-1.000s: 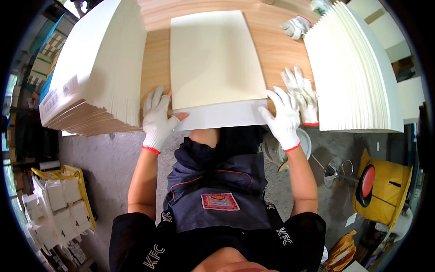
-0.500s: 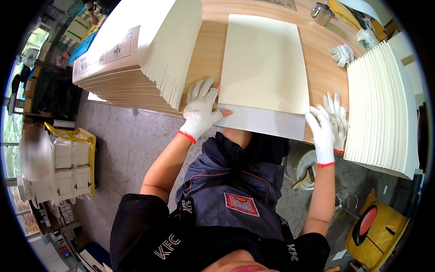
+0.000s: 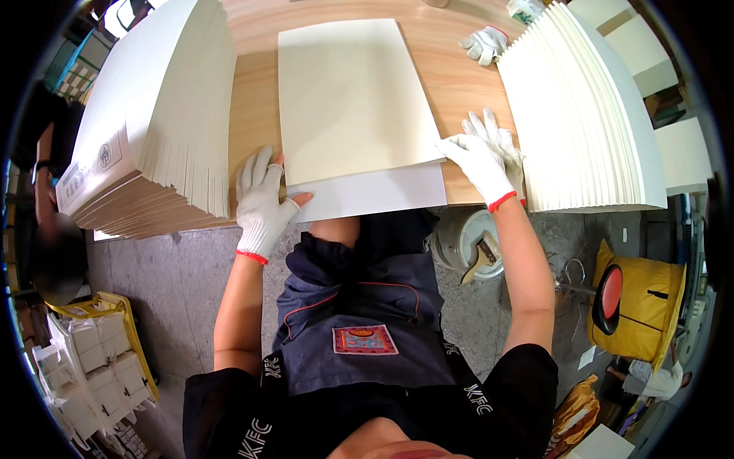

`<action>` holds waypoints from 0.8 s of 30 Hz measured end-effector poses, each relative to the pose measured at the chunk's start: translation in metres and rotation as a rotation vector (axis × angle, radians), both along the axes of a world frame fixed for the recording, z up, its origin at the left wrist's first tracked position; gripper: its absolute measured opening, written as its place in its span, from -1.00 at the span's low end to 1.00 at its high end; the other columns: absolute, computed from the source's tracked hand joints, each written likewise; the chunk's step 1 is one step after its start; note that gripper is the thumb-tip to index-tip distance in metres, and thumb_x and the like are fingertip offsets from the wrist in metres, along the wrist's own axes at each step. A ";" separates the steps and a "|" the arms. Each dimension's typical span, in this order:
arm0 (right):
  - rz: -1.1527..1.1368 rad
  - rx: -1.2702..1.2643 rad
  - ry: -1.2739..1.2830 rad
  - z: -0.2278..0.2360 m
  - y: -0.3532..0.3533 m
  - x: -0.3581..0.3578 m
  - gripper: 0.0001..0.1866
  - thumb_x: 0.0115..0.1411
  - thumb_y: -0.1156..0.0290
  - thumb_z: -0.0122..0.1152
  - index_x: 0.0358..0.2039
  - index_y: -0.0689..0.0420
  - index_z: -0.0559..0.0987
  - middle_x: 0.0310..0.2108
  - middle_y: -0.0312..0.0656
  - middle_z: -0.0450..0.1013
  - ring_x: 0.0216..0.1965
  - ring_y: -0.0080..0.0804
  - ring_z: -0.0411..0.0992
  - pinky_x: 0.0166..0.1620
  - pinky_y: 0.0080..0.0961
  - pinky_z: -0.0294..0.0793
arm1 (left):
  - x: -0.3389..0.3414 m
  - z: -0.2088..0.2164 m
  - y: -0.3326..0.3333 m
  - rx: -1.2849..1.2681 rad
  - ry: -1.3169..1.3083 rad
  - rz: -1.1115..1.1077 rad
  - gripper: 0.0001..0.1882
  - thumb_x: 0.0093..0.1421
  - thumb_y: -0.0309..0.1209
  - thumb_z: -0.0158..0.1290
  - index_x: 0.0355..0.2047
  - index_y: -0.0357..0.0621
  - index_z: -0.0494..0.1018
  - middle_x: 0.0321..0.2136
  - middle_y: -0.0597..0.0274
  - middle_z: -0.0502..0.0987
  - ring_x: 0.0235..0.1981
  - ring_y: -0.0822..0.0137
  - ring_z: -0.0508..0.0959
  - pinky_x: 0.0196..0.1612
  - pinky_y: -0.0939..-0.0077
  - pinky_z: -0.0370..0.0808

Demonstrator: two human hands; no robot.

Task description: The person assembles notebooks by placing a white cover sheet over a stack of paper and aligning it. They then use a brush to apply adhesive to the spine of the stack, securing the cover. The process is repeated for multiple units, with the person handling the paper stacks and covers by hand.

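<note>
Cream sheet is laid flat on the wood-grained tabletop, between the left stack and the right stack. A white band is exposed along its near side, at the table's near edge. The left edge is flanked by the left hand: the gloved fingers are slightly parted on the tabletop, and the bare thumb is set apart from them, on the end of the band. At the near right corner of the sheet, the fingertips of the right hand are drawn together; whether the corner is clamped between them cannot be told.

Caution: the sheet may be skewed against the band if force is applied at the right corner alone, since the left side appears only lightly restrained. The corner may be creased if it is gripped too tightly or bent upward. More than one layer may be caught if the edge is poorly felt through the glove fabric. The band may be tipped over the table's edge if it is drawn toward the body. The loose glove lying just beside the right hand, partly hidden by it, may be dragged along if the hand is swept sideways.
</note>
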State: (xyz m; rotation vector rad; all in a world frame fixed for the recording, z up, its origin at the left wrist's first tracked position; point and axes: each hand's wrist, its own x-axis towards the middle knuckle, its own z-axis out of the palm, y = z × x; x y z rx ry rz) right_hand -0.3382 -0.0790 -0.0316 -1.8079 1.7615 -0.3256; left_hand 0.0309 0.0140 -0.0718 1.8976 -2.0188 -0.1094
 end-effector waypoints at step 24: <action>0.354 -0.089 0.462 0.021 -0.013 0.002 -0.47 0.31 0.24 -0.02 0.31 -0.21 0.36 0.36 -0.12 0.24 0.35 0.07 0.15 0.35 0.08 0.00 | 0.000 0.003 -0.005 0.007 -0.033 -0.052 -0.17 -0.02 0.03 0.31 0.15 -0.24 0.38 0.31 -0.10 0.22 0.33 -0.14 0.15 0.35 0.09 0.12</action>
